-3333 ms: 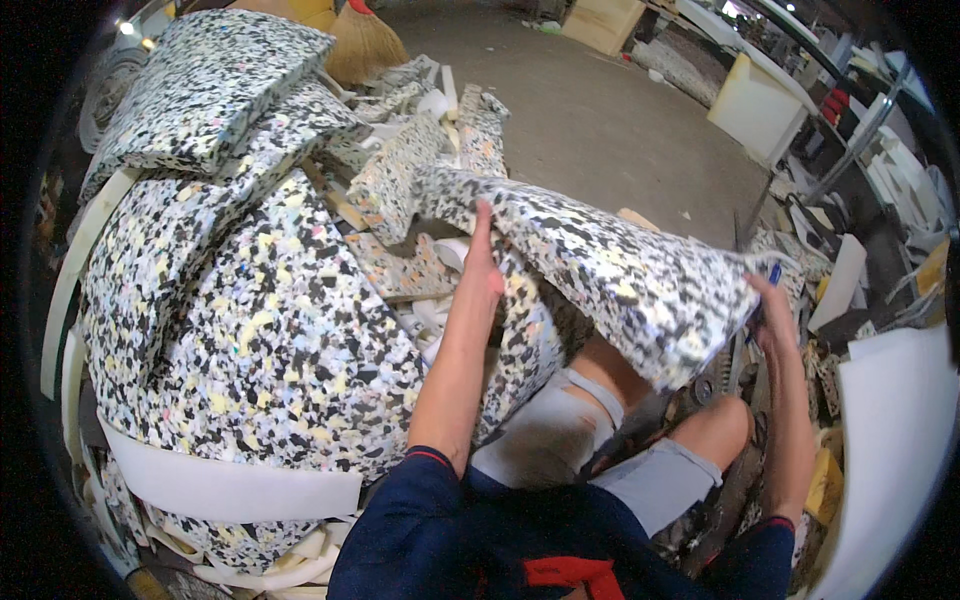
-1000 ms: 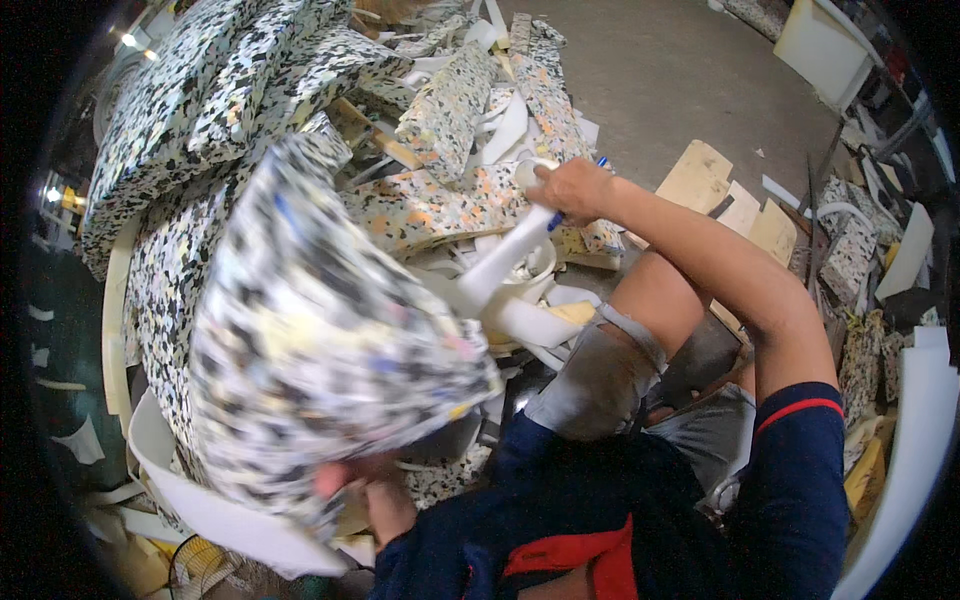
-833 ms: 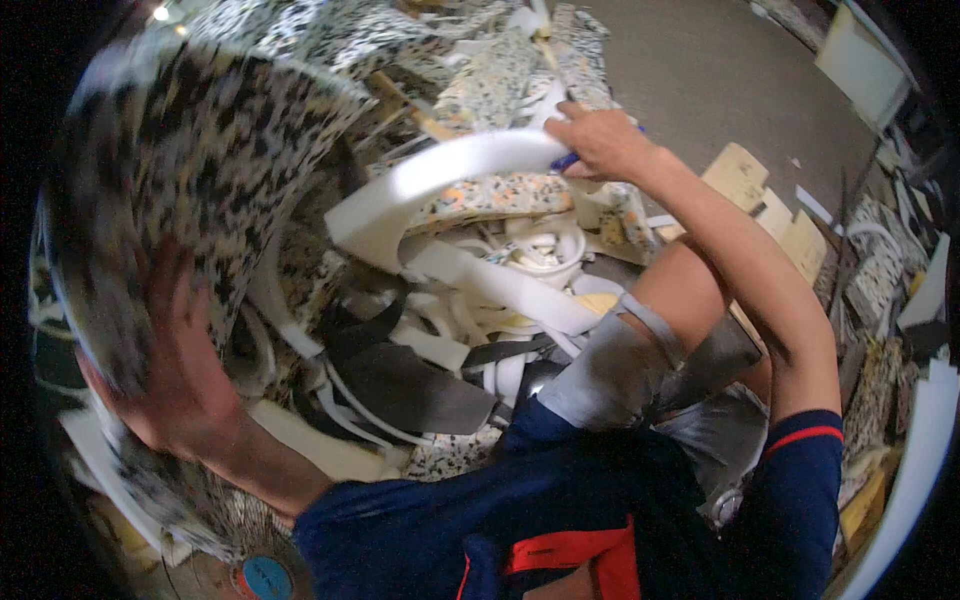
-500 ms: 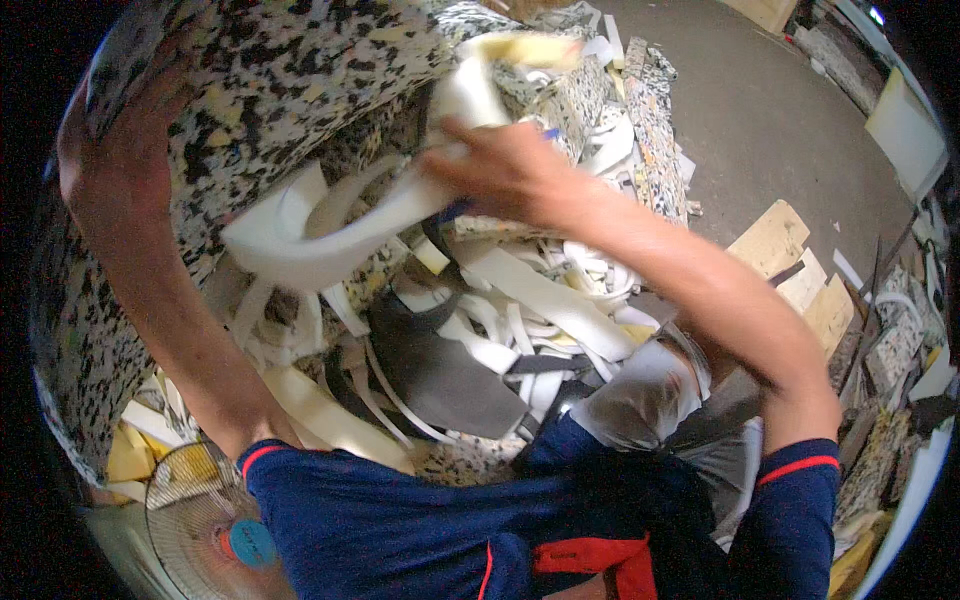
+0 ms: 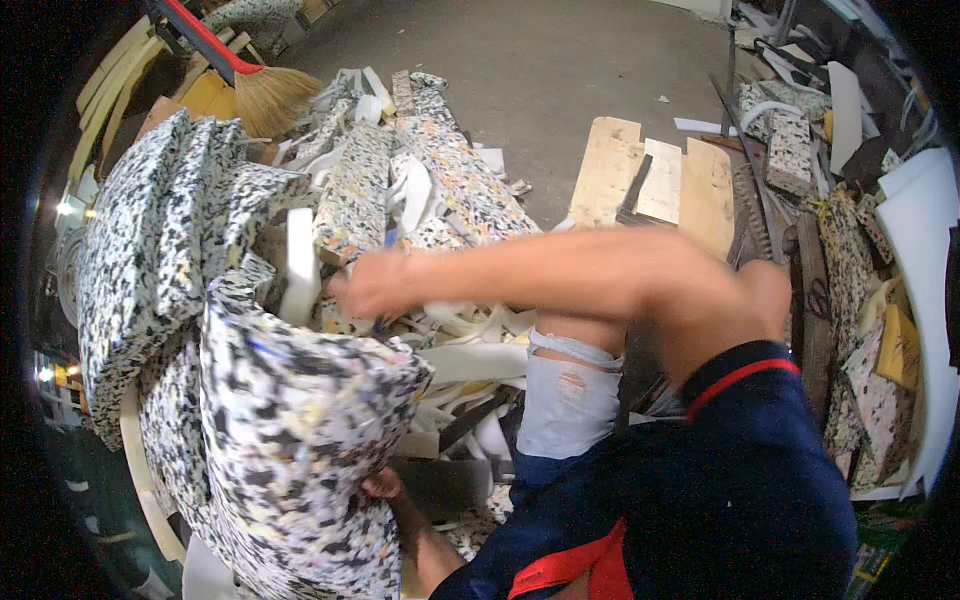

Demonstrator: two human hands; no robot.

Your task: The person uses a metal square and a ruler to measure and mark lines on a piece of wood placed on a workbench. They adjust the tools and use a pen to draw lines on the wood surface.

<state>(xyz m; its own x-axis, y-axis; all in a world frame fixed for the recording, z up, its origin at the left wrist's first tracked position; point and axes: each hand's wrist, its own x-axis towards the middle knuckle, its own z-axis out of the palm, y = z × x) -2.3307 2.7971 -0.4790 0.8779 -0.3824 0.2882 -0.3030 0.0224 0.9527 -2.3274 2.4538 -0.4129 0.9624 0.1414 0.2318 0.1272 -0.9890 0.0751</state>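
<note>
A big speckled black-and-white foam block (image 5: pixel 300 430) stands tilted in front of me at the left. My left hand (image 5: pixel 382 484) is closed on its right edge low down, with the fingers partly hidden. Past the block's top edge is my right hand (image 5: pixel 372 288), blurred and closed. Bits of blue show above and below this fist, but the thing inside is too hidden to name. Just left of the fist, a white foam strip (image 5: pixel 300 265) stands up; whether the fingers touch it is unclear.
More speckled foam slabs (image 5: pixel 150 270) lean at the left, below a red-handled broom (image 5: pixel 275 100). Foam offcuts (image 5: pixel 475 362) heap beside my knee in torn grey cloth (image 5: pixel 570 400). Wooden boards (image 5: pixel 605 170) lie ahead; white sheets (image 5: pixel 925 300) and scraps line the right.
The view has swung, and the foam block now stands upright before me. My right hand has left the looped white strip it was at. My left hand, hidden before, shows at the block's edge.
</note>
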